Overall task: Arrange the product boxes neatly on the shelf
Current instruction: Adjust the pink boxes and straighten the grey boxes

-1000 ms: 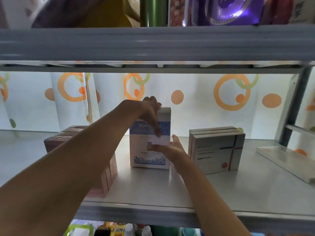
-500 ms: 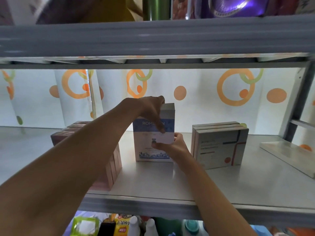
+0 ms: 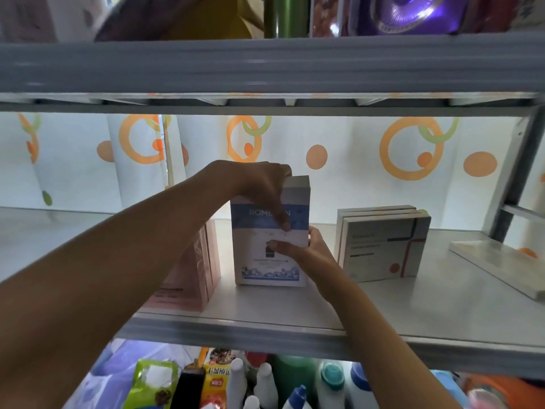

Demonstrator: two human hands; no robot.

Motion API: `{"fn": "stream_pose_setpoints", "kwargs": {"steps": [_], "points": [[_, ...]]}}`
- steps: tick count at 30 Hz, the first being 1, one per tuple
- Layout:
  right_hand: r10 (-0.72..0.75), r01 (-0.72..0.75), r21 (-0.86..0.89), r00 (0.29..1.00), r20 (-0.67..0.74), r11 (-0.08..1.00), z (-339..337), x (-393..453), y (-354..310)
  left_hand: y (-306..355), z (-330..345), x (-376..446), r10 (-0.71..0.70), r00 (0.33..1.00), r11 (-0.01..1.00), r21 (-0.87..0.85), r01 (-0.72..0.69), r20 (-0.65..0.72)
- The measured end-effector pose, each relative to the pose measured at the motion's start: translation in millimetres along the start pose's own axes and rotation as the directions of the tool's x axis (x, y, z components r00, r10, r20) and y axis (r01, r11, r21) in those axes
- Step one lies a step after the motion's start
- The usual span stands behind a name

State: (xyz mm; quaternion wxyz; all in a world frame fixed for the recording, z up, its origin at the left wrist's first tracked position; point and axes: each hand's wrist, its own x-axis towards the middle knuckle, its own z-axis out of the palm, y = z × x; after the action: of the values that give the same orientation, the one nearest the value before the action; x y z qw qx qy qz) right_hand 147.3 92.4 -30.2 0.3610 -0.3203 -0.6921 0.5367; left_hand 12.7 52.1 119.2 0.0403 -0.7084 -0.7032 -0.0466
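At centre frame, on the grey shelf (image 3: 383, 308), a person steadies a tall blue-and-white box (image 3: 269, 261) that stands upright between two other groups of cartons. Left hand (image 3: 262, 187) reaches over from the left and clamps the box's top, fingers curled behind its upper edge and thumb pressed on the blue band of the front. Right hand (image 3: 306, 252) grips the box's right edge lower down, thumb on the front face, fingers wrapped behind it. A row of pink boxes (image 3: 188, 276) stands just beside it to the left, half hidden by the forearm; three grey boxes (image 3: 383, 246) stand near it on the right, and a flat box (image 3: 501, 261) lies well apart at right of frame. To finish the placement well, the box likely wants squaring so its face lines up with its neighbours, base flat, before both hands let go together; a one-sided release could tip so tall a carton.
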Motion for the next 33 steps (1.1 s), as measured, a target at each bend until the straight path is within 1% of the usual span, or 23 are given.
{"fn": "stream_pose_setpoints", "kwargs": {"steps": [10,17,23,28,33], "points": [[-0.012,0.011,0.020,1.000,0.024,1.000,0,-32,-2,18,-4,-31,0.037,0.999,0.999,0.015,-0.037,-0.004],[-0.015,0.014,0.023,0.999,0.048,1.000,8,-46,-7,20,-6,-50,0.015,1.000,1.000,0.024,-0.014,-0.010],[-0.012,0.010,0.066,1.000,0.021,0.998,15,-52,-2,21,-6,-62,-0.001,1.000,1.000,-0.004,0.001,-0.003],[-0.004,0.003,0.085,1.000,0.002,0.996,20,-50,0,21,-6,-61,-0.010,1.000,1.000,0.006,0.009,0.028],[-0.001,0.000,0.104,1.000,0.011,0.995,24,-51,-1,18,-5,-62,-0.034,0.997,0.998,-0.049,0.037,0.063]]}}
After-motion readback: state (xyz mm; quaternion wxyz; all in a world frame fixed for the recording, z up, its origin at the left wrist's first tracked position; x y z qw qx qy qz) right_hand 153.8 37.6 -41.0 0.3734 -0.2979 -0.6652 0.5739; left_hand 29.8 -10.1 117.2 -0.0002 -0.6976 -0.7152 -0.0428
